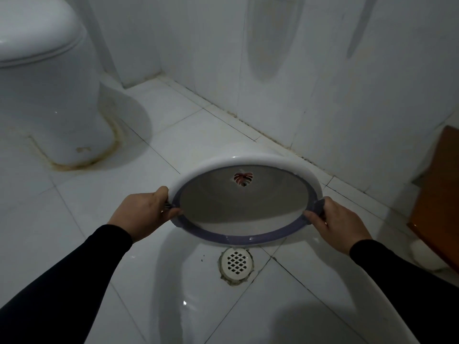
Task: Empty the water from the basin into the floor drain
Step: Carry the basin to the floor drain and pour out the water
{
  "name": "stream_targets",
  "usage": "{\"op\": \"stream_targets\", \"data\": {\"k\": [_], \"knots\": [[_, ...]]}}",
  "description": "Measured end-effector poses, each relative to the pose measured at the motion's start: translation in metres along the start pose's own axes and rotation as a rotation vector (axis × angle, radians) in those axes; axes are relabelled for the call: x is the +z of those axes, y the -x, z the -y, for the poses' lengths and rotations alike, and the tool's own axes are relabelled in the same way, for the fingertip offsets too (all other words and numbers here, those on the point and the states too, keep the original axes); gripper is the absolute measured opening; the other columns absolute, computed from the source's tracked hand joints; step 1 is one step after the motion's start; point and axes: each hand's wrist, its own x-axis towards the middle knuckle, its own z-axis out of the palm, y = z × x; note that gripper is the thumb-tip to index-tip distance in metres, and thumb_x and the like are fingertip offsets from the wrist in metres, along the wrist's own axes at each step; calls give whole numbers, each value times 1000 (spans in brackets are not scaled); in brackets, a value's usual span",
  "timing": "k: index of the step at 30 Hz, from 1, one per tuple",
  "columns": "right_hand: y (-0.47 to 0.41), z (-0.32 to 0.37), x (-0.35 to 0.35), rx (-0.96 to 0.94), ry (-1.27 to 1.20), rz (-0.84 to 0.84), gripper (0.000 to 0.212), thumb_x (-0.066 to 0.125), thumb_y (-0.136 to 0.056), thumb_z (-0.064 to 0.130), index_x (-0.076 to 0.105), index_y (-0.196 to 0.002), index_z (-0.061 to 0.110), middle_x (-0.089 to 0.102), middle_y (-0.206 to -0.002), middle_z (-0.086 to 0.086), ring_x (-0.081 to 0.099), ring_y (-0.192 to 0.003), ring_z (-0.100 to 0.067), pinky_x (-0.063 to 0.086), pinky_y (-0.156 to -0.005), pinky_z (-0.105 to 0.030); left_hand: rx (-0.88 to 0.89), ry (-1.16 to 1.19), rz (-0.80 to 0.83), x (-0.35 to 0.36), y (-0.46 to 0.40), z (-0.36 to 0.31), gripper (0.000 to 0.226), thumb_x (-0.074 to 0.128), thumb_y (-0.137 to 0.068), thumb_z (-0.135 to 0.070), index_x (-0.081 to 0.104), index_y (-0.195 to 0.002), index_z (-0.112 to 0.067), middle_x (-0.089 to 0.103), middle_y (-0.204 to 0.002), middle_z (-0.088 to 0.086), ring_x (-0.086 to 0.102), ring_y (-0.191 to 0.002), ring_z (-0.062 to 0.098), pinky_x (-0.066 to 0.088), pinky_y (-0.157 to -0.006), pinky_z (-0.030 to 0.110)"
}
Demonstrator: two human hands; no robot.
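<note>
A round basin point(244, 162) with a white outer wall and a purple rim is held above the tiled floor, its near edge lower than its far edge. Water fills it, and a red leaf print shows on its inside. My left hand point(145, 211) grips the basin's left rim and my right hand point(334, 220) grips the right rim. The white round floor drain point(237, 263) with a diamond grid lies just below and in front of the basin's near edge. No stream of water shows.
A white toilet point(47, 78) stands at the far left on a stained base. White tiled walls point(323, 70) run behind the basin. A brown wooden piece point(437, 194) stands at the right edge with a white object at its foot. The floor looks wet and glossy.
</note>
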Motion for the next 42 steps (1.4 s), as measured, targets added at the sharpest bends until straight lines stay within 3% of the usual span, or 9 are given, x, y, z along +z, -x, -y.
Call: {"op": "stream_targets", "data": {"k": [2,7,11,14,23,31,34,36,42], "knots": [[0,-1,0,4,5,6,27,51,-90,50,42,-87,24,48,-71,10,47,-61,-15,27,-47,-20,9,6,-10,-1,0,0,72,30,-83,-72,49,-69,-4,55,-41,10,51,-33,35,27,-37,25],[0,0,0,-1,-14,-4,26,53,-89,48,41,-86,25,46,-69,11,45,-60,-16,24,-47,-13,1,-8,-6,0,-3,0,57,42,-78,-59,48,-68,-4,54,-40,10,50,-32,35,31,-35,27],[0,1,0,-3,-14,-6,27,53,-89,49,41,-86,25,45,-68,12,45,-60,-16,24,-47,-15,-11,7,-6,-1,-1,-1,72,30,-82,-72,49,-68,-4,53,-41,9,51,-32,35,30,-35,26],[0,1,-1,-5,-6,-13,28,53,-89,49,40,-86,24,47,-70,9,45,-61,-17,26,-47,-21,-11,11,-3,-2,-2,-1,69,32,-81,-70,49,-69,-4,53,-41,10,50,-32,35,33,-34,28],[1,1,-1,3,1,-3,28,52,-89,50,42,-87,24,50,-71,8,47,-62,-17,25,-47,-13,-9,15,16,-3,0,-1,84,16,-83,-78,53,-73,-3,58,-45,11,54,-37,36,32,-38,28],[-1,4,1,4,-70,-48,27,53,-90,46,39,-83,24,43,-63,14,45,-59,-17,26,-46,-20,-121,35,117,0,1,1,60,48,-83,-66,49,-82,-6,66,-62,14,62,-57,39,37,-47,34],[-4,7,3,31,-189,-98,25,52,-91,42,42,-83,21,49,-67,10,51,-62,-18,36,-50,-27,-233,118,129,1,-3,-3,43,65,-86,-46,38,-80,-12,67,-68,17,61,-64,42,36,-50,35],[-8,11,3,52,-266,-130,24,50,-93,42,47,-87,19,56,-74,3,56,-68,-20,41,-57,-30,-328,189,126,2,-8,-6,39,63,-88,-43,38,-79,-14,65,-70,16,60,-68,40,32,-53,35],[-21,28,2,108,-395,-183,27,43,-96,41,53,-97,16,57,-88,-4,54,-77,-21,36,-65,-29,-534,336,116,2,-20,-14,30,53,-93,-45,53,-87,-16,64,-74,3,55,-67,24,36,-55,34]]}}
